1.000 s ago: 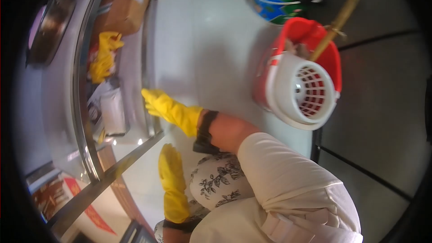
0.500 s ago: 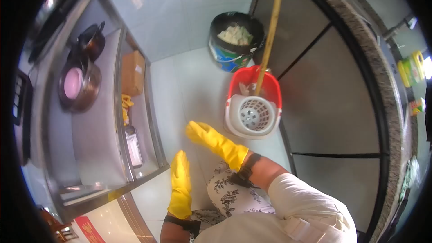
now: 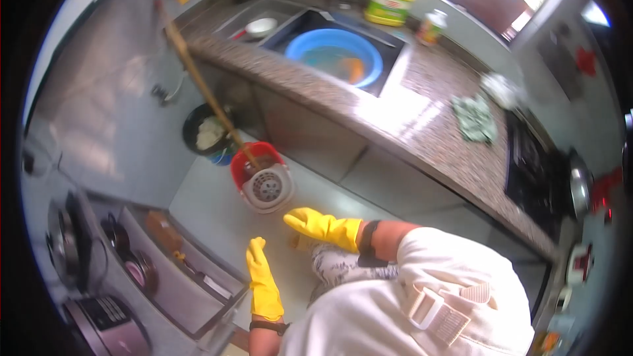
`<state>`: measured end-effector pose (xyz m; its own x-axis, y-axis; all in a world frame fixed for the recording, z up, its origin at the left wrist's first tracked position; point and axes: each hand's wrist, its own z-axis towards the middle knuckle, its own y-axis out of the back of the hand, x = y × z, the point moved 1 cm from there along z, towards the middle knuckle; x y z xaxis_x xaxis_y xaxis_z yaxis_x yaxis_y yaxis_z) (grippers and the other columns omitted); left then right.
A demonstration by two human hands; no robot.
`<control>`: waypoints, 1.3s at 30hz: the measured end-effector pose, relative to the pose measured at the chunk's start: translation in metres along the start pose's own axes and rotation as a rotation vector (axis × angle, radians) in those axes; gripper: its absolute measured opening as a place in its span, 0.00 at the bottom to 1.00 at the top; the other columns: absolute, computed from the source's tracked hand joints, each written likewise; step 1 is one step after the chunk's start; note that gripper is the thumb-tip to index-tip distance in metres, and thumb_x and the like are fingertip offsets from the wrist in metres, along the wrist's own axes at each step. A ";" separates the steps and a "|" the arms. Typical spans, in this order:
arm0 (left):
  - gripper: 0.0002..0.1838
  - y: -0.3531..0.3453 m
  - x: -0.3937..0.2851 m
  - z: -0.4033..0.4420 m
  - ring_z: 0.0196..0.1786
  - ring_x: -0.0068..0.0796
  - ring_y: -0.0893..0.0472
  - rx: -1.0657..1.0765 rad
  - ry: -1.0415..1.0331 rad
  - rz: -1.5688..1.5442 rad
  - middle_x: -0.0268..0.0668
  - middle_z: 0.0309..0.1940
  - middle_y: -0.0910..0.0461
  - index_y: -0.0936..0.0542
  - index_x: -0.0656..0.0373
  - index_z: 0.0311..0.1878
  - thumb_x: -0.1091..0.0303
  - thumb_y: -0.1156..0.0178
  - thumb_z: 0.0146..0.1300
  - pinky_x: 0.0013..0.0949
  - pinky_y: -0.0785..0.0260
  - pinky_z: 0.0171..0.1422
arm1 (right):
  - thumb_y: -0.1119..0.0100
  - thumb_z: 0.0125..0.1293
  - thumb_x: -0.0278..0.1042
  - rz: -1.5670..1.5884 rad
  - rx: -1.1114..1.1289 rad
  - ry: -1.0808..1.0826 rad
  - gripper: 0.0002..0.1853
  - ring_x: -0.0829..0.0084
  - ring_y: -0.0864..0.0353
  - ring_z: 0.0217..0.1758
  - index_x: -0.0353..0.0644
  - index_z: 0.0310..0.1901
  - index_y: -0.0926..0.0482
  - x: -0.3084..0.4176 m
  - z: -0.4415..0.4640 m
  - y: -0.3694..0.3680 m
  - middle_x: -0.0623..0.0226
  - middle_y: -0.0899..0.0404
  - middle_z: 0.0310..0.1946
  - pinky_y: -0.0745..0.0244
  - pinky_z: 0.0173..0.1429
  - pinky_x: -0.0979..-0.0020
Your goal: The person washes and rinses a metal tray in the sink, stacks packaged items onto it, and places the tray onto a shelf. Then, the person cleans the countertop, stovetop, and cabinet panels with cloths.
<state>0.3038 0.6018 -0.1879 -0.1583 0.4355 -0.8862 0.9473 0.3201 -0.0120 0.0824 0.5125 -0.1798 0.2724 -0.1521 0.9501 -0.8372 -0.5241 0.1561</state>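
Note:
Both hands wear yellow rubber gloves with dark bands at the wrists. My left hand (image 3: 264, 280) is held upright at lower centre, right of the metal shelf; whether its fingers hold anything cannot be made out. My right hand (image 3: 322, 225) points left, just below the mop bucket, its fingers close together and their grip unclear. The red and white mop bucket (image 3: 269, 188) stands on the floor with a wooden mop handle (image 3: 204, 89) leaning out of it. Behind it is a dark-lined bin (image 3: 198, 118) with pale scraps.
A granite counter (image 3: 330, 92) runs diagonally, with a blue basin (image 3: 333, 56) in the sink, a yellow jug (image 3: 390, 1), a green cloth (image 3: 473, 118) and a black stove (image 3: 534, 165). The metal shelf (image 3: 191, 290) at lower left holds pots and a box.
The view has swung up and right, bringing the counter, sink and stove into sight. My hands have drawn away from the shelf and now appear further right.

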 end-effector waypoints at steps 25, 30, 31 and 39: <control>0.36 -0.338 -0.332 0.194 0.73 0.51 0.33 0.100 -0.840 0.773 0.53 0.70 0.33 0.40 0.65 0.74 0.66 0.38 0.66 0.43 0.39 0.76 | 0.38 0.68 0.50 -0.200 -0.515 -0.156 0.28 0.58 0.20 0.62 0.35 0.60 0.23 0.170 -0.009 0.446 0.52 0.18 0.55 0.28 0.64 0.64; 0.24 -0.334 -0.379 0.308 0.61 0.48 0.20 -0.097 -0.616 0.857 0.52 0.57 0.20 0.26 0.66 0.63 0.67 0.39 0.66 0.41 0.30 0.67 | 0.37 0.67 0.46 -0.342 -0.452 -0.222 0.27 0.55 0.19 0.60 0.32 0.59 0.24 0.169 0.015 0.449 0.47 0.19 0.56 0.25 0.63 0.62; 0.23 -0.333 -0.389 0.335 0.59 0.47 0.19 -0.067 -0.724 0.896 0.50 0.56 0.19 0.25 0.66 0.62 0.67 0.40 0.66 0.41 0.29 0.66 | 0.37 0.67 0.44 -0.345 -0.526 -0.205 0.26 0.55 0.18 0.59 0.33 0.60 0.24 0.168 0.015 0.445 0.47 0.19 0.56 0.25 0.62 0.61; 0.17 -0.405 -0.424 0.541 0.60 0.47 0.20 0.211 -0.725 1.730 0.48 0.57 0.20 0.20 0.57 0.57 0.65 0.44 0.67 0.43 0.27 0.63 | 0.35 0.67 0.38 -0.413 -0.782 -0.252 0.22 0.54 0.22 0.60 0.43 0.61 0.22 0.166 0.019 0.426 0.54 0.20 0.56 0.27 0.64 0.61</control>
<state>0.1382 -0.1680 -0.0579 0.9573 -0.2883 0.0209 -0.0644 -0.1424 0.9877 -0.2198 0.2484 0.0396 0.6396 -0.3052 0.7056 -0.7076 0.1251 0.6955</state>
